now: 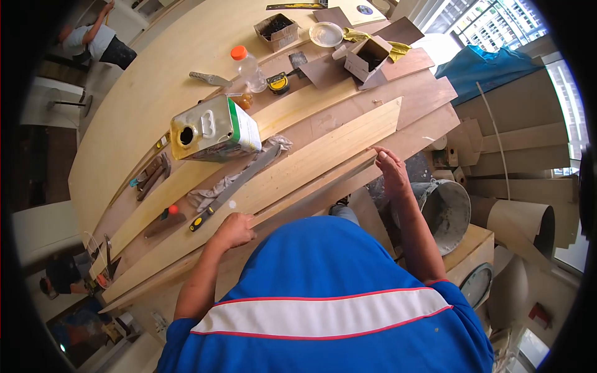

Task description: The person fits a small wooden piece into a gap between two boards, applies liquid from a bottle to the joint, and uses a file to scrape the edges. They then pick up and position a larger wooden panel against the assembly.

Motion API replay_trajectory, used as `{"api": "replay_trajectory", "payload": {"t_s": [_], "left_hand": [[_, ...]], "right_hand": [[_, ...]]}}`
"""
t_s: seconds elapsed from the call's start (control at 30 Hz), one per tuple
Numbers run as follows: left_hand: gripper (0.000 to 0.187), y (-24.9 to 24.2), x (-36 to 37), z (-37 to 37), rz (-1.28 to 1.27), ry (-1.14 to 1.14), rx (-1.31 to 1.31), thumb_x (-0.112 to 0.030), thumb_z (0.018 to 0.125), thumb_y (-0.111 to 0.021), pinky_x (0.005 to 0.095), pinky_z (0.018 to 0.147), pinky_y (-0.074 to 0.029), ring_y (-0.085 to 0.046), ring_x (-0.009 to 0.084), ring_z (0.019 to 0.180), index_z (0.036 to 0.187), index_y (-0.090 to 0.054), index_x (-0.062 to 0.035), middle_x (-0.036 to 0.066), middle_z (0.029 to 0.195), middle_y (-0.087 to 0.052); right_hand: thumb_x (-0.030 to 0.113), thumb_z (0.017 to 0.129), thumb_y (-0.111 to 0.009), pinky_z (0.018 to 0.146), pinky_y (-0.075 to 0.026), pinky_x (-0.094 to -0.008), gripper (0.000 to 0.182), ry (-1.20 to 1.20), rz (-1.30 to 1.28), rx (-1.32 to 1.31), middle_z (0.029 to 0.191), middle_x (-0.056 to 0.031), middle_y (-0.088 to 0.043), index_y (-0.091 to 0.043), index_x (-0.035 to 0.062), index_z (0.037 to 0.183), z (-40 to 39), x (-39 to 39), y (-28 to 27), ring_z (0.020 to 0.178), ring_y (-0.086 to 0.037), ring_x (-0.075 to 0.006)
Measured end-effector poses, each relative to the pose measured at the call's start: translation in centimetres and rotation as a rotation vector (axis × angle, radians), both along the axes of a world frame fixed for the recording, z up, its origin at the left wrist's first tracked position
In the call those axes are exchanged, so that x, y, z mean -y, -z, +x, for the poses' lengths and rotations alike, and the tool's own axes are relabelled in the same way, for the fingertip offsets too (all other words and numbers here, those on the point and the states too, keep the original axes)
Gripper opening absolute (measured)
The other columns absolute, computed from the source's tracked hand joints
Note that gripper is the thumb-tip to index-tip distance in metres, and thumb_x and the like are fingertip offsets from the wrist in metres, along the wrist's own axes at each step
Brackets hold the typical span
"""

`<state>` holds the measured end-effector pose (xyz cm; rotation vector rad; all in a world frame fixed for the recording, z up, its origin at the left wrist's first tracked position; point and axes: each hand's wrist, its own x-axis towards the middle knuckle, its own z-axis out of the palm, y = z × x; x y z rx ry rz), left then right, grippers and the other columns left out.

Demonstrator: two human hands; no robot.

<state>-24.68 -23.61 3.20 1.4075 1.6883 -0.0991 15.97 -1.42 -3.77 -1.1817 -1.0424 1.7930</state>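
- The long wooden board (292,175) lies slantwise over the near part of the tabletop (149,105), and a narrow wooden strip (317,186) shows along its near edge
- The left hand (235,230) is at this near edge, its fingers curled together; I cannot tell if they pinch the wood or only rest against it
- The right hand (393,171) is at the other end of the narrow strip, with the fingers bent and close to each other; whether they hold the strip, I cannot tell
- The board looks thin and rather light for its length, so I judge it stiff across its width but a little springy along its length
- The narrow strip would probably bend more easily, and its edges may give splinters
- For a good hold, I would take the board by both long edges, with the hands well apart, so that the ends do not sag
- Near its far edge lie a handsaw (239,183) and a crumpled cloth (214,194), and beyond them stands a metal can (217,130), whose smeared top could make the fingers slippery
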Motion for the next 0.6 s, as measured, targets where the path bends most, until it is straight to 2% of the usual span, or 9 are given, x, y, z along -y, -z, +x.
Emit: {"api": "replay_trajectory", "payload": {"t_s": [0.03, 0.1, 0.23, 0.4, 0.6], "left_hand": [[0.027, -0.8, -0.2, -0.1, -0.050, -0.004, 0.037, -0.020, 0.074, -0.075, 0.0493, 0.080, -0.056, -0.069, 0.0447, 0.086, 0.089, -0.069, 0.0008, 0.025, 0.086, -0.071], [0.025, -0.9, 0.2, -0.6, -0.071, -0.027, 0.069, -0.018, 0.073, -0.073, 0.0471, 0.074, -0.055, -0.068, 0.0408, 0.077, 0.085, -0.066, 0.0025, 0.023, 0.077, -0.068], [0.022, -0.9, 0.8, -1.8, -0.118, -0.045, 0.155, -0.014, 0.072, -0.069, 0.0430, 0.064, -0.051, -0.063, 0.0324, 0.064, 0.081, -0.062, 0.0043, 0.019, 0.067, -0.064], [0.018, -2.6, -0.5, -1.8, -0.180, -0.057, 0.212, -0.012, 0.071, -0.065, 0.0401, 0.056, -0.047, -0.057, 0.0256, 0.058, 0.078, -0.061, 0.0032, 0.015, 0.062, -0.060], [0.018, -0.9, -0.6, -2.7, -0.212, -0.061, 0.269, -0.013, 0.070, -0.066, 0.0386, 0.055, -0.045, -0.055, 0.0210, 0.058, 0.078, -0.061, 0.0030, 0.012, 0.060, -0.059]], "right_hand": [[0.037, 0.098, -0.067, 0.089, -0.041, -0.0250, 0.043, -0.024, 0.009, -0.023, 0.106, 0.0021, -0.068, -0.069, 0.0035, 0.125, 0.4, -0.1, -0.2, 0.096, -0.055, -0.0083], [0.035, 0.099, -0.065, 0.086, -0.041, -0.0255, 0.043, -0.040, -0.033, -0.157, 0.100, 0.0010, -0.066, -0.067, -0.0006, 0.123, 0.8, 0.0, -0.9, 0.094, -0.056, -0.0089], [0.034, 0.099, -0.065, 0.088, -0.042, -0.0276, 0.040, 0.003, -0.067, -0.182, 0.102, -0.0023, -0.068, -0.068, -0.0002, 0.119, -0.2, 0.5, -4.3, 0.094, -0.058, -0.0121], [0.035, 0.098, -0.064, 0.087, -0.044, -0.0307, 0.035, 0.005, -0.083, -0.155, 0.103, -0.0053, -0.071, -0.069, 0.0022, 0.110, -0.9, 0.0, -5.5, 0.094, -0.060, -0.0150], [0.032, 0.091, -0.070, 0.076, -0.041, -0.0291, 0.026, 0.020, -0.193, -0.104, 0.089, -0.0022, -0.068, -0.071, 0.0068, 0.097, -1.0, -1.3, -5.5, 0.082, -0.058, -0.0136]]}}
